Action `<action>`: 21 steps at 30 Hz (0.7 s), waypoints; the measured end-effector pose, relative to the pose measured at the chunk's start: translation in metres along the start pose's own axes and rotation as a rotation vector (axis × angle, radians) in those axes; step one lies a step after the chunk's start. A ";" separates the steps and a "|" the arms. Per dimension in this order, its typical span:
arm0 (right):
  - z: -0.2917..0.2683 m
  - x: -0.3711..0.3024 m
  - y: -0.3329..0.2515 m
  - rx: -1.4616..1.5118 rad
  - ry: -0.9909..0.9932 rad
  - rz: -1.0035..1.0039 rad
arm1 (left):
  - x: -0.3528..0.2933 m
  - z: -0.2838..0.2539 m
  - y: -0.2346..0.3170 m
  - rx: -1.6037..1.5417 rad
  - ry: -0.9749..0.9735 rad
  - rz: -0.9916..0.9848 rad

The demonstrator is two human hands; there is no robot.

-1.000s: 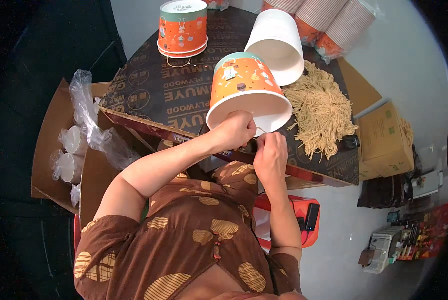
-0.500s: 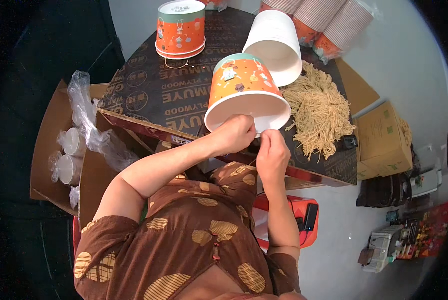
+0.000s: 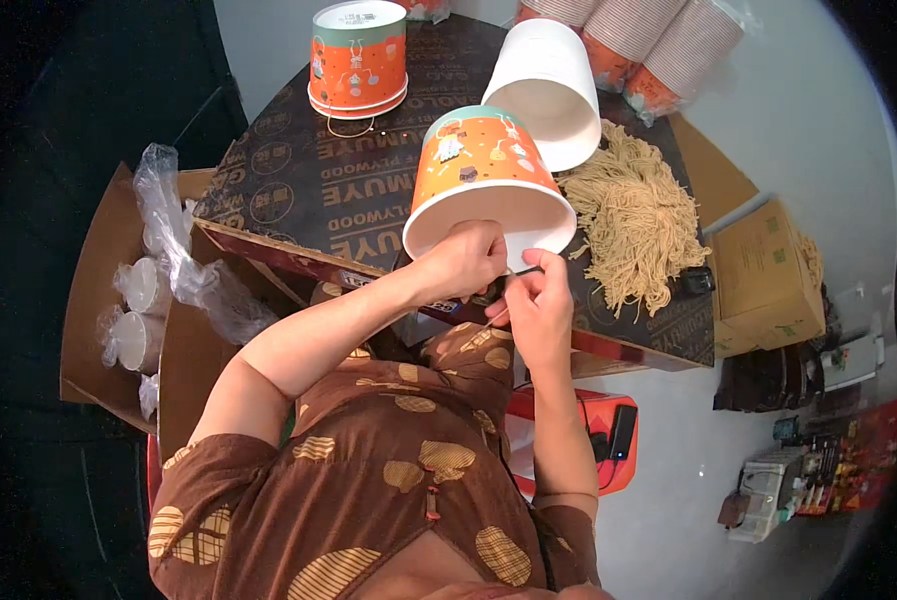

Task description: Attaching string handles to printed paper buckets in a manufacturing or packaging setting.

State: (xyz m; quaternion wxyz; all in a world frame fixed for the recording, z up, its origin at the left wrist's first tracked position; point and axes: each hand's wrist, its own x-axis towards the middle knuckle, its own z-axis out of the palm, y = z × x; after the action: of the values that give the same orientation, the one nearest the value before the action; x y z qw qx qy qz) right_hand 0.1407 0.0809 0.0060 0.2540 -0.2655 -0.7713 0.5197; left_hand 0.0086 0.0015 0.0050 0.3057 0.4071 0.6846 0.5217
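An orange paper bucket (image 3: 489, 150) with a green band and printed figures lies tipped, its white mouth facing me, at the table's near edge. My left hand (image 3: 466, 260) is closed at the lower part of that mouth; what its fingers grip is hidden. Close beside it, my right hand (image 3: 541, 300) pinches a thin dark piece (image 3: 527, 272) between thumb and fingers, near the bucket's rim. A short length of thin cord seems to show below the right fingers, too small to be sure. To the right of the bucket lies a heap of beige cords (image 3: 637, 215).
Behind stands a white bucket (image 3: 544, 90) on its side. An upside-down orange bucket (image 3: 359, 65) with a cord loop is at the back left, and stacked buckets (image 3: 639, 40) are at the back right. Cardboard boxes (image 3: 764, 280) flank the dark table (image 3: 289, 190). A red stool (image 3: 624, 480) is below.
My right fingers have shifted and spread somewhat, and a thin dark piece now shows between them. The bucket and my left hand have moved slightly left.
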 end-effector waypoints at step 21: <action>0.017 0.012 0.020 -0.622 0.172 -0.358 | -0.001 0.002 -0.007 -0.125 0.041 -0.053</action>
State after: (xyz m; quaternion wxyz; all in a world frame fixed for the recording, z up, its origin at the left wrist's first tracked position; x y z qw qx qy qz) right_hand 0.1239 0.0840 -0.0167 0.3118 -0.2334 -0.9026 0.1836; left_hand 0.0094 0.0009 -0.0024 0.3302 0.3581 0.6674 0.5634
